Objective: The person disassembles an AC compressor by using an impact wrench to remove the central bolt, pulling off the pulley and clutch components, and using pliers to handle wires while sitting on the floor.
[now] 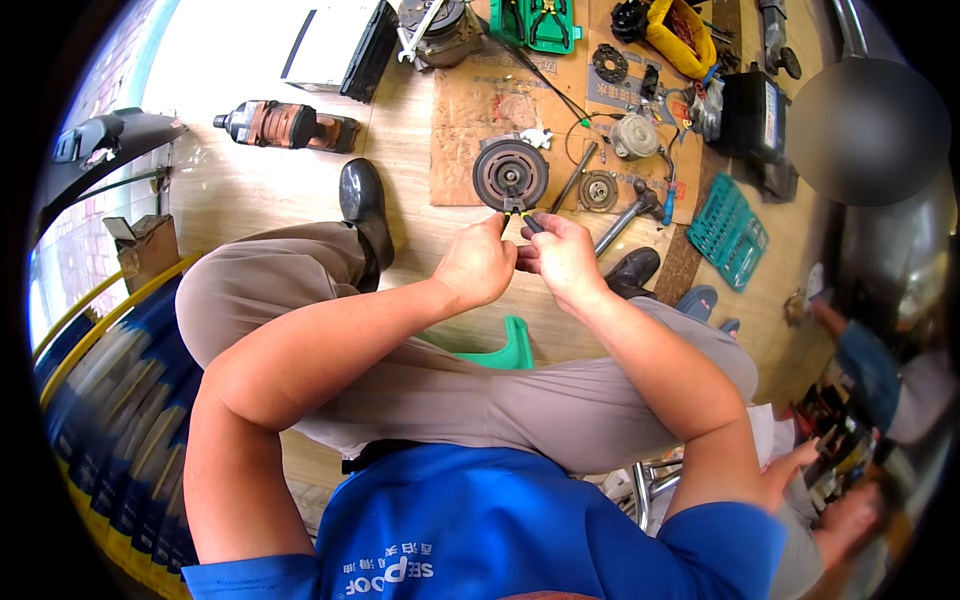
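Pliers [514,209] sit between the left hand [476,262] and right hand [563,255], fingers curled around one handle each, probably for even control. Their head overlaps the 6 o'clock rim of the pulley [510,176], which lies face up on cardboard [453,130]. Bare cardboard leaves room toward 9 o'clock; metal rod [575,178] and hammer [627,214] crowd 3 to 4 o'clock.

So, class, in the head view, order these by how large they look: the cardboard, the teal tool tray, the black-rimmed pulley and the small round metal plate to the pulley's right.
1. Cardboard
2. Teal tool tray and black-rimmed pulley: too alike to rank
3. Small round metal plate
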### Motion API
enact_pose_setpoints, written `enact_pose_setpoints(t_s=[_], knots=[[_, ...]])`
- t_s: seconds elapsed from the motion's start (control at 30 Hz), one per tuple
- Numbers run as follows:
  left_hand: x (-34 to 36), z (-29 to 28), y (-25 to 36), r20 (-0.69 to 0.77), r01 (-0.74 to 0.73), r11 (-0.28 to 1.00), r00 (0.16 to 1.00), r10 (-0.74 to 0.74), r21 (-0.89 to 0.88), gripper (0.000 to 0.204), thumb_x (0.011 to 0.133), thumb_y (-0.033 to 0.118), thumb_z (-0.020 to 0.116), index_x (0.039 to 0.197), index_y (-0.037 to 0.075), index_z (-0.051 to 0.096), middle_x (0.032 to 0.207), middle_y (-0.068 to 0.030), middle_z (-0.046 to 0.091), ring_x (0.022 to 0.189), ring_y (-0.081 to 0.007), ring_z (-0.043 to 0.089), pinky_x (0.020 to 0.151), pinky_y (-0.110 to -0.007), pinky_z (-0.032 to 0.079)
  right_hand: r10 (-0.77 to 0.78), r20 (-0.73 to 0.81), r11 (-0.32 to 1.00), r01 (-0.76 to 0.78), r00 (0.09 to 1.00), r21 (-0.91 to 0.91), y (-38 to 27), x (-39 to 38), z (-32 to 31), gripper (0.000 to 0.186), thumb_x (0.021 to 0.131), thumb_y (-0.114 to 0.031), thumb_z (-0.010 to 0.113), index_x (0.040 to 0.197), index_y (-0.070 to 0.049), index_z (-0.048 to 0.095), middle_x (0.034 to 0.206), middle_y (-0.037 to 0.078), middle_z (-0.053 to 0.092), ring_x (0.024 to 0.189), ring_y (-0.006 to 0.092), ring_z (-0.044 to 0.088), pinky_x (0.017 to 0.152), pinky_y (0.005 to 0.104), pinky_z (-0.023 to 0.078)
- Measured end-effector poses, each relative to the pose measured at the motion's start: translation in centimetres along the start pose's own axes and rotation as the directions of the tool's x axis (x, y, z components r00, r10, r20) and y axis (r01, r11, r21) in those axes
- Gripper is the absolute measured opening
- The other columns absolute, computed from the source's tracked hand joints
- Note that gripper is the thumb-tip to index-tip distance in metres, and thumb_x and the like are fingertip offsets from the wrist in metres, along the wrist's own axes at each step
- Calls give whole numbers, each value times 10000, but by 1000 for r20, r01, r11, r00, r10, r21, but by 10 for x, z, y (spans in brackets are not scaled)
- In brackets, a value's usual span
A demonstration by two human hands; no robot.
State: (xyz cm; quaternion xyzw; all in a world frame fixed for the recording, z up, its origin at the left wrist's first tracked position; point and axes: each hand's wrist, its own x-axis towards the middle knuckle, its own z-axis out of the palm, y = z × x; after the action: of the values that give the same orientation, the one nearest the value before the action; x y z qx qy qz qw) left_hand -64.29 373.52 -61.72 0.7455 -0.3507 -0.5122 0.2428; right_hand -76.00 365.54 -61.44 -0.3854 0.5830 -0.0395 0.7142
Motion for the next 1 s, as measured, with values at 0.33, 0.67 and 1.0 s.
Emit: enact_pose_setpoints(t_s=[0.33, 0.67, 1.0], knots=[[27, -17, 6, -54, 14, 1000, 998, -14, 12, 325, 846, 179, 443, 903, -54, 663, 877, -320, 625, 939, -455, 609, 873, -477, 473, -118, 50, 993, 118, 992, -8, -21, 12, 2, 356, 910, -85, 476, 1210, 103, 513, 980, 192, 623, 732, 267, 678, 621, 352, 580], [63, -43, 23, 163, 109, 993, 982, -101, -43, 531, 975, 328, 353, 684, -59, 572, 521, -153, 555, 381, -238, 545, 379, -381, 451, -538, 141, 461, 430, 831, -776, -57, 34, 3, 422, 928, -382, 513, 929, 7, 677, 823, 240, 661, 815, 375, 655, 754, 437, 506], [55, -49, 22, 197, 202, 953, 968, -158, -227, 428, 961, 315, 344, 801, -12, 569, 591, -132, 565, 426, -217, 527, 372, -361, 414, -362, 396, -13, 421, 844, -907, -72, -5, 25, 601, 760, -146, 614, 1327, -21, 459, 1235, 223, 559, 1113, 380, 565, 989, 422, 446]])
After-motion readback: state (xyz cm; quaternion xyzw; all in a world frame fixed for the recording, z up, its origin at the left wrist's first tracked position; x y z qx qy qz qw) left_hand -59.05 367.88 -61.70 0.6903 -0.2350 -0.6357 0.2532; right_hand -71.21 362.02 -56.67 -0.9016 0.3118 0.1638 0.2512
